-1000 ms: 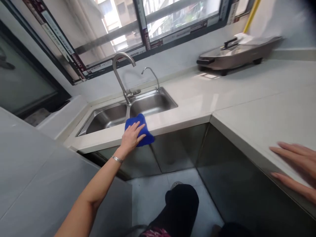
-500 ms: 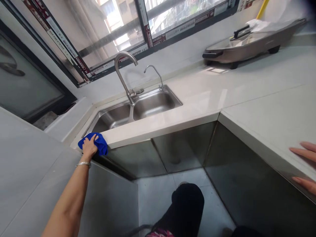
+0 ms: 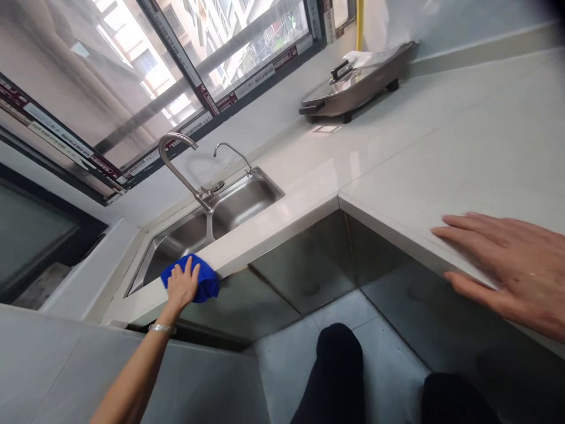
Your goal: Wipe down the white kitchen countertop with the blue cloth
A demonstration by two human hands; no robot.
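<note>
My left hand presses flat on a blue cloth that lies on the front edge of the white counter, just in front of the left basin of the steel double sink. The fingers are spread over the cloth. A silver bracelet sits on that wrist. My right hand rests on the near edge of the side counter, fingers stretched out flat and the thumb hooked over the rim; it holds nothing.
A tall tap and a small tap stand behind the sink. An electric griddle with a lid sits far back by the window. Steel cabinet fronts run under the counter. My dark-trousered knees are below.
My left hand slid the cloth left along the counter's front edge, then slightly back to the right. The view tilted and swung, bringing my right hand further into the picture.
</note>
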